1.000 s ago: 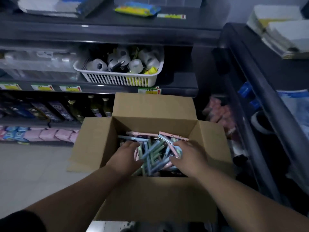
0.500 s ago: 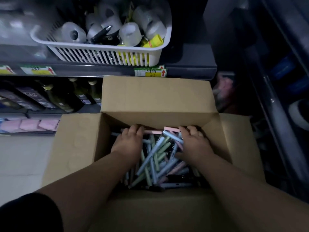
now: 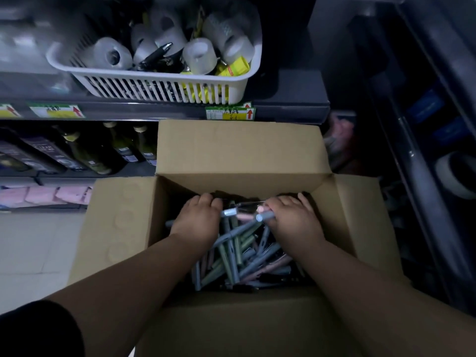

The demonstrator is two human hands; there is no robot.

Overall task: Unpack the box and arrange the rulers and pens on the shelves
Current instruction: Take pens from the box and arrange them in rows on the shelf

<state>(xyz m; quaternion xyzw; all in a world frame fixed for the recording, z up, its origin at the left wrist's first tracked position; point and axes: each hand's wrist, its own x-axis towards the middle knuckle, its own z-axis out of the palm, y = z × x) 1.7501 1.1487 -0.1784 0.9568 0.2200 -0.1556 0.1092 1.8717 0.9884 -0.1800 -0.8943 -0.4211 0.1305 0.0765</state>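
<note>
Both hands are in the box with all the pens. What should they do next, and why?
Probably lift a bundle straight up out of the box. The right hand curls round a few pens, whose ends stick out beside its thumb; the left hand is dug into the same pile, though its grip is hidden. The pens must clear the box walls first.

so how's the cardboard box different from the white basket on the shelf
The cardboard box is brown with solid walls and flaps folded open; the white basket is plastic with slotted sides. The box holds a loose heap of pens in blue-grey, green and pink; the basket holds mostly tape rolls. The left hand and right hand reach into the box; nothing touches the basket, which sits on a shelf. Both are open-topped and full.
</note>
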